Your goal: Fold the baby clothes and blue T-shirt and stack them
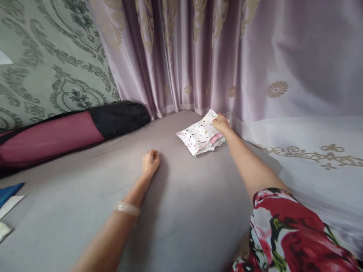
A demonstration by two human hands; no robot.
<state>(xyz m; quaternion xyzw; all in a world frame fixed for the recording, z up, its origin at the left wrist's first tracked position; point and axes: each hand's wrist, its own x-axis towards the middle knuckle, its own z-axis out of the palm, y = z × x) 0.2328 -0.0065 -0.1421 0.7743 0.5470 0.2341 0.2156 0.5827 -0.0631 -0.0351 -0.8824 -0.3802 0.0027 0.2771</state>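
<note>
Right of centre, the right hand (221,124) pinches the stack (200,133), its tiny print unreadable. The left hand (150,163) is curled in, apparently empty. A bag (56,131) lies at left, curtain (181,56) at top.

A grey surface (187,211) spreads below the left grip (151,162) and right grip (220,124), whose packets (200,131) are on or just above it. Left of both lie a long bag (70,132), a blue piece (10,192) and white pieces (11,206).
</note>
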